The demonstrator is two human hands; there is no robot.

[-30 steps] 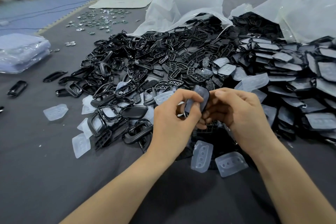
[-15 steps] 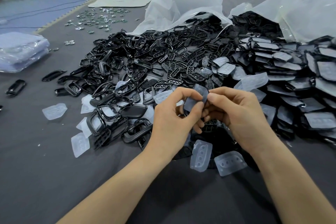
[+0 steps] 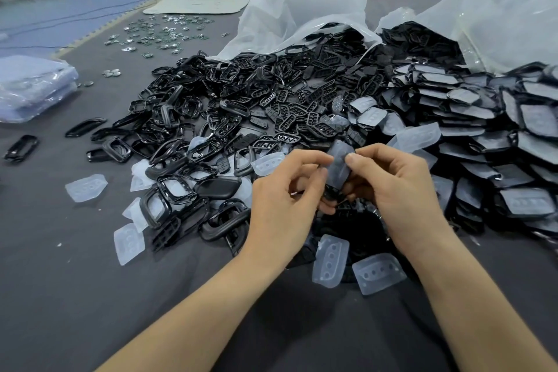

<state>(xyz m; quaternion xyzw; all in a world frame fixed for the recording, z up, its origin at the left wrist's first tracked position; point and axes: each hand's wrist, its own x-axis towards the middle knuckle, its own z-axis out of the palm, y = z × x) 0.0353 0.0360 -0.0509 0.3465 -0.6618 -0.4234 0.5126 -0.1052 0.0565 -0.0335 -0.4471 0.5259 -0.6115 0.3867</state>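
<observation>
head view. the left grip (image 3: 283, 190) and the right grip (image 3: 395, 187) both pinch one small dark part (image 3: 339, 160), faced with a translucent pad, between thumb and fingertips. it is held roughly upright above the grey bench (image 3: 60, 251), just in front of the heap of black frames (image 3: 193, 118). two loose translucent pads (image 3: 330, 260) lie on the bench below the wrists. stacked covered parts (image 3: 483, 118) lie at right.

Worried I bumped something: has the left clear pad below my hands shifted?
No. The left clear pad stays put beside the right clear pad, at the edge of the black pile.
</observation>
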